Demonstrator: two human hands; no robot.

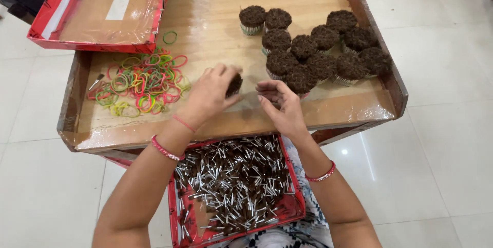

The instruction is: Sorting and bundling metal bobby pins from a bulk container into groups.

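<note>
While gripping a dark bundle point(234, 84) over the table point(215, 17), left hand point(209, 95) curled shut around it, fingertips on top. Right hand point(281, 108) just beside, half open, fingers bent, holding nothing visible; possibly a thin band, cannot tell. Bundle sits mid-table, near front edge, between rubber bands point(139, 82) on left and finished bundles point(313, 53) clustered on right. Red box point(233, 189) of loose silver-tipped sticks below table, on lap. Red lid point(102, 6) resting on table's far-left corner. Bangles on both wrists.
</note>
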